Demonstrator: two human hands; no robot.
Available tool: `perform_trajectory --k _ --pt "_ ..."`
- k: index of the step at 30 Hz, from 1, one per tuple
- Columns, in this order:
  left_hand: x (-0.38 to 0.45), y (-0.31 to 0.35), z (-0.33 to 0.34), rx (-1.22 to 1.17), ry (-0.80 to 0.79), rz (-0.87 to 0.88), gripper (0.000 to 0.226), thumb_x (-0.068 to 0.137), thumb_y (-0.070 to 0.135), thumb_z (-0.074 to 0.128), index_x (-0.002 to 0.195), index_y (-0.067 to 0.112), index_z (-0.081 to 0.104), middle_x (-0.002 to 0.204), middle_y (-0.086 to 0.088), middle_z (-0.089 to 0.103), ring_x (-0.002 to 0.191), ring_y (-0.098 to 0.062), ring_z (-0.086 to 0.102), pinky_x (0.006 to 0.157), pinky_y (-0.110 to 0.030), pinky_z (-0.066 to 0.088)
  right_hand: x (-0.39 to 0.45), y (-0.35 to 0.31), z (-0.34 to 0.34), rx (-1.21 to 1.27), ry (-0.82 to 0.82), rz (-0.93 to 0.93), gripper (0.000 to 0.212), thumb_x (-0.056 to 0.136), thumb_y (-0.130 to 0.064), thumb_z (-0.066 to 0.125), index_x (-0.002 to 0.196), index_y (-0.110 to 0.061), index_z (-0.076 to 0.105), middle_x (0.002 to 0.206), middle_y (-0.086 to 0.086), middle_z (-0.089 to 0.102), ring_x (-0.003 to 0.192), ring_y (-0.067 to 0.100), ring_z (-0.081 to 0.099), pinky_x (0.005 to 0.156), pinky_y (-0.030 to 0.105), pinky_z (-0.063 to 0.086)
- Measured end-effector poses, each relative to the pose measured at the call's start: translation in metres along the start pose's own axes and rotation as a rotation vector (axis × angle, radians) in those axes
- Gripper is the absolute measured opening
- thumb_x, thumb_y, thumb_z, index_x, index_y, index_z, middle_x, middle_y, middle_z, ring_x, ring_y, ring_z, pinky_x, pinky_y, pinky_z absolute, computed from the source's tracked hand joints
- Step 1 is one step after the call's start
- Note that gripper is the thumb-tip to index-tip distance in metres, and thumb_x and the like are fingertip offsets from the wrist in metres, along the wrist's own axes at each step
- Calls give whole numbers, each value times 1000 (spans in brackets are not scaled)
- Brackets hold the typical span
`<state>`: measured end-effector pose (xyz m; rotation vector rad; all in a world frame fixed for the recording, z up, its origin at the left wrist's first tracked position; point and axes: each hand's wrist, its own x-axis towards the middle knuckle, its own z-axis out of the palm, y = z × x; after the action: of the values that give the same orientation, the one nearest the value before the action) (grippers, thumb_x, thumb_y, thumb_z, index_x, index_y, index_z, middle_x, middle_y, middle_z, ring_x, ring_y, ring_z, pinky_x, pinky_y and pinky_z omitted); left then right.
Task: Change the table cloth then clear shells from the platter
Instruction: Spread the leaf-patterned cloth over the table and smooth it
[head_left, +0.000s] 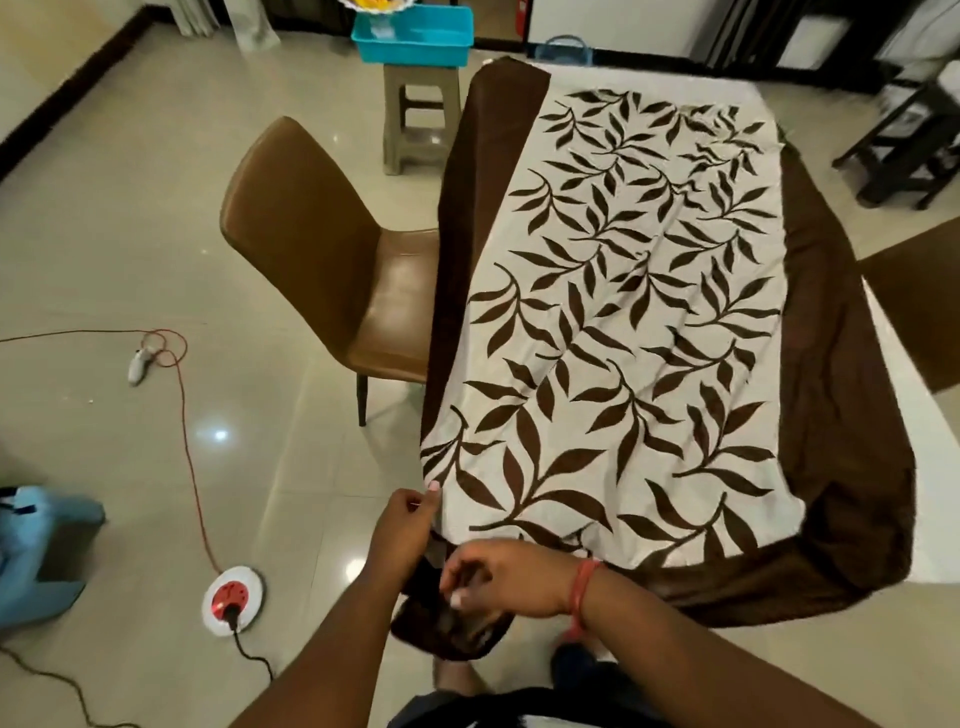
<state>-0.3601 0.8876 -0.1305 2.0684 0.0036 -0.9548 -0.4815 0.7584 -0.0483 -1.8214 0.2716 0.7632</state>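
Left hand (402, 525) grip pinches the near-left edge of the table cloth (623, 312); right hand (498, 577) grip is curled on the brown border hanging off the near corner. Step looks like cloth change, squaring it up: it lies skewed on the table (914, 530), white top bare at right. Next: pull near-left corner taut, then shift cloth right. Platter not in view.

The table cloth (623, 312) is soft woven fabric, pale matt centre with dark leaves and a faintly sheeny brown border; the chair (332, 249) at left looks smooth, glossy leather; floor tiles (156, 208) are polished and reflective
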Motion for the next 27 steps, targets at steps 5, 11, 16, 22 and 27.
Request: perform_trajectory --k 5,11,16,22,27 --pt "-2 -5 27 221 64 169 49 90 39 65 128 12 50 121 -6 52 110 -25 56 95 -40 48 -42 107 -55 -41 1034 210 26 93 -9 56 117 -18 61 121 1 54 111 21 58 102 36 47" --pt "-21 24 73 629 342 682 32 84 27 67 110 14 56 113 -7 54 103 -26 51 90 -42 47 -128 226 -99 -300 1170 584 50 86 -25 68 132 -11 53 133 15 51 124 35 48 106 49 43" --pt "-45 67 141 919 117 1036 37 85 40 61 117 22 60 122 0 56 115 -22 50 107 -44 40 -157 284 -103 -597 895 626 39 83 -30 70 119 -18 60 116 8 58 103 34 56 78 47 56" --pt "-84 96 263 1130 -43 1188 50 88 60 48 124 25 57 128 3 54 121 -21 47 116 -48 28 -210 309 -151 -418 848 339 18 81 -1 45 83 -17 53 86 7 62 88 31 61 75 34 44" --pt "-111 104 352 1212 -17 1105 82 78 67 58 143 20 43 142 -5 44 127 -29 42 110 -55 32 -331 309 -212 189 1073 47 10 95 -13 61 87 -19 62 79 -8 65 73 3 58 68 16 45"
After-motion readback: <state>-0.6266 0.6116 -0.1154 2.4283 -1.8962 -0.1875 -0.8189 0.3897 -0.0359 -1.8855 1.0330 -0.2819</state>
